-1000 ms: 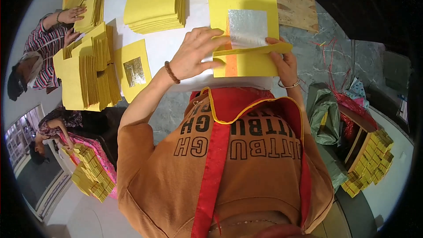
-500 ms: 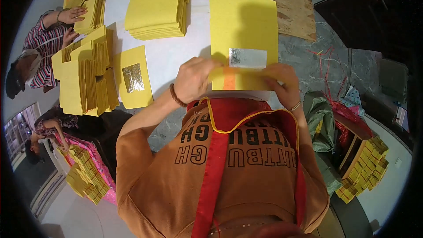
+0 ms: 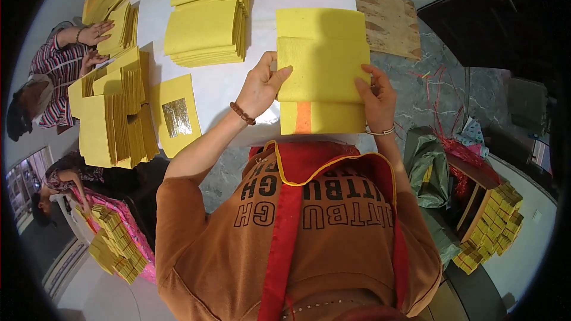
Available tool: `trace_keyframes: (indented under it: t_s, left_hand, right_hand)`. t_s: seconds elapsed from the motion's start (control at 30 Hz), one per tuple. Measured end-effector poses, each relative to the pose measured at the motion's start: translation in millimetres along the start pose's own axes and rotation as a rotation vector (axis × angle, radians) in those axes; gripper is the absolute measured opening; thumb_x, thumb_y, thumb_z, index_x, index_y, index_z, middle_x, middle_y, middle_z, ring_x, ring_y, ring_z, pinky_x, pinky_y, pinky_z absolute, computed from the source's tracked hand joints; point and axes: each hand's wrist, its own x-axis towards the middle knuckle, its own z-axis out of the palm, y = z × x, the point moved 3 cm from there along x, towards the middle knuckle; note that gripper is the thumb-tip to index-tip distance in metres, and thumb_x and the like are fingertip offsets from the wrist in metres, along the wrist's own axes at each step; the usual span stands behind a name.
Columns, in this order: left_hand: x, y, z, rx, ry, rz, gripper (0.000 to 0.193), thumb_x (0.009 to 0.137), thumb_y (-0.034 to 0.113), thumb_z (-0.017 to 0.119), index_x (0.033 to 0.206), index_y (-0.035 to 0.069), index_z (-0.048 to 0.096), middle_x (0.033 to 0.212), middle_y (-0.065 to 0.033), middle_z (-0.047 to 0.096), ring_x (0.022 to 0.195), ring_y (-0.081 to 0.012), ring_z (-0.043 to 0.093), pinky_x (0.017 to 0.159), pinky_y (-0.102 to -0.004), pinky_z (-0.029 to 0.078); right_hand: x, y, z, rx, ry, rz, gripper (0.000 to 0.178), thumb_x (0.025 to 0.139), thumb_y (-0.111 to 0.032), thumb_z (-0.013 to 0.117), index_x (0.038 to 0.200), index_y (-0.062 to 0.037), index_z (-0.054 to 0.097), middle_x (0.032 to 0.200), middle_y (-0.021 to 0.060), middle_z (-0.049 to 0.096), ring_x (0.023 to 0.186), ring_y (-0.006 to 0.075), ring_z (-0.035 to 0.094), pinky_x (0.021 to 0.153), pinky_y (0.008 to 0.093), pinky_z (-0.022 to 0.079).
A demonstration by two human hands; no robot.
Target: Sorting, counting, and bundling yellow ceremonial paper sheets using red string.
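Between my hands is a yellow paper sheet, lying over a longer yellow paper piece whose near end shows an orange stripe. My left hand grips the left edge, thumb on top and fingers partly hidden beneath. At the right edge, my right hand pinches the paper, its thumb on top and fingers curled. Whether the upper layer is folded over or separate, I cannot tell. Left of my hands, a single yellow sheet with a silvery foil square lies on the white table.
Stacks of yellow paper stand at the far side, and upright bundles at the left. A co-worker's hand touches paper there. Another person sits by a pink-covered pile at lower left. A wooden board and green bag are right.
The foil patch seen on the paper in front of me is now covered by yellow paper. My hands have moved from the near edge to the paper's two sides.
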Motion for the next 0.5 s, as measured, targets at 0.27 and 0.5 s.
trace_keyframes:
  t_s: [0.27, 0.5]
  left_hand:
    - [-25.7, 55.2, -2.3, 0.638, 0.343, 0.429, 0.041, 0.078, 0.019, 0.064, 0.111, 0.003, 0.047, 0.082, -0.009, 0.057, 0.073, -0.021, 0.054, 0.065, -0.0352, 0.041]
    - [-33.6, 39.5, 46.8, 1.179, -0.303, 0.611, 0.069, 0.074, 0.043, 0.058, 0.129, 0.007, 0.038, 0.136, -0.012, 0.033, 0.128, -0.0287, 0.025, 0.104, -0.0444, 0.018]
  right_hand:
    - [5.0, -0.7, 0.5, -0.038, -0.007, 0.049, 0.025, 0.078, -0.004, 0.061, 0.103, -0.0034, 0.058, 0.067, -0.006, 0.045, 0.057, 0.0024, 0.037, 0.048, 0.018, 0.03]
    - [0.3, -2.6, 3.4, 0.016, 0.001, 0.1, 0.027, 0.077, -0.01, 0.063, 0.104, -0.0049, 0.058, 0.068, -0.0012, 0.052, 0.061, 0.0067, 0.048, 0.054, 0.02, 0.038]
